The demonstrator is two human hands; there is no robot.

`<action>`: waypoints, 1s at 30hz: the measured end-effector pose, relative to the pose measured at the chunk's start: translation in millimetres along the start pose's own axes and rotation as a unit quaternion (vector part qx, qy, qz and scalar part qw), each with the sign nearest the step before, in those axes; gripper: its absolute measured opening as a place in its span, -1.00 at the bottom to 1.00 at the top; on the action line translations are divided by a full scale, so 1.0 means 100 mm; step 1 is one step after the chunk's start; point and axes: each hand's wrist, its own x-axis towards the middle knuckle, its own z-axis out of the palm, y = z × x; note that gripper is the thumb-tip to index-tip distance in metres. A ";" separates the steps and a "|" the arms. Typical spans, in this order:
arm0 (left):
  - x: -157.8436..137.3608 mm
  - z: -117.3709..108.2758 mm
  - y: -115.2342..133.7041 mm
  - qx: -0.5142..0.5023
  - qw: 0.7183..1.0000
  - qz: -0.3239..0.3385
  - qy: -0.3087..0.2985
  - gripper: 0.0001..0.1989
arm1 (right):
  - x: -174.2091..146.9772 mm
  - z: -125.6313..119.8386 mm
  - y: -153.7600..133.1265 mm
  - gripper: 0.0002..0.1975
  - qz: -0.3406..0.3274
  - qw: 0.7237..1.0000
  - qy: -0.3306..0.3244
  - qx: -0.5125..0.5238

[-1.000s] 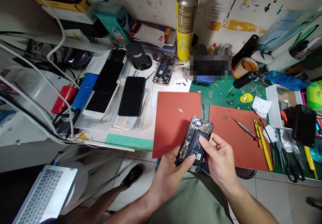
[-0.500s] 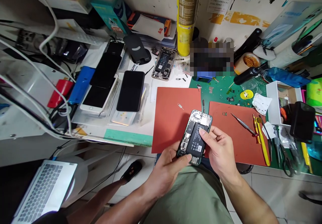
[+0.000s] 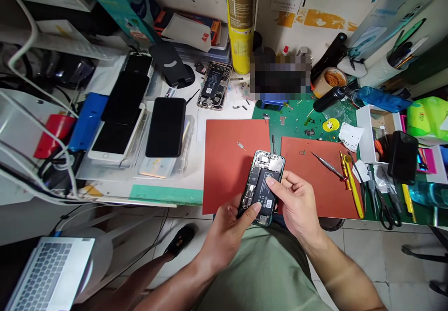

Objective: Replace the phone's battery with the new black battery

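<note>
An opened phone (image 3: 252, 186) is held tilted over the bench's front edge, its circuit board and black battery (image 3: 265, 192) exposed. My left hand (image 3: 229, 224) grips its lower left side, with the thumb on the battery near the bottom. My right hand (image 3: 296, 201) holds the right edge, thumb pressed on the upper part of the battery. The fingers beneath the phone are hidden. Beyond the phone's top lies a small dark tool (image 3: 273, 144). A SIM eject pin (image 3: 240, 146) rests on the left red mat (image 3: 224, 166).
On the right red mat (image 3: 315, 185) lie a precision screwdriver (image 3: 327, 165) and yellow-handled tools (image 3: 355, 192); scissors (image 3: 388, 213) lie beside it. Phones (image 3: 165, 127) and another opened phone (image 3: 214, 86) sit at left and back. A tall spray can (image 3: 241, 26) stands behind. A laptop (image 3: 52, 269) is low left.
The view has shifted right, so the bench things appear further left. My left thumb has moved a little up the battery. Both hands keep hold of the phone.
</note>
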 end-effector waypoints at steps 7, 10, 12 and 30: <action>-0.03 -0.04 -0.04 0.008 1.000 0.009 0.013 -0.61 | -0.04 0.02 0.03 -0.76 -0.003 1.000 -0.007 0.010; -0.02 -0.07 -0.04 0.050 0.998 0.008 0.028 -0.62 | -0.08 0.03 0.05 -0.75 -0.006 1.000 -0.017 0.004; -0.01 -0.08 -0.04 0.078 0.996 0.006 0.039 -0.61 | -0.11 0.04 0.05 -0.73 -0.006 1.000 -0.020 0.000; -0.03 -0.09 -0.11 0.064 0.997 0.023 0.036 -0.58 | -0.19 0.01 0.05 -0.73 -0.044 0.998 -0.030 -0.017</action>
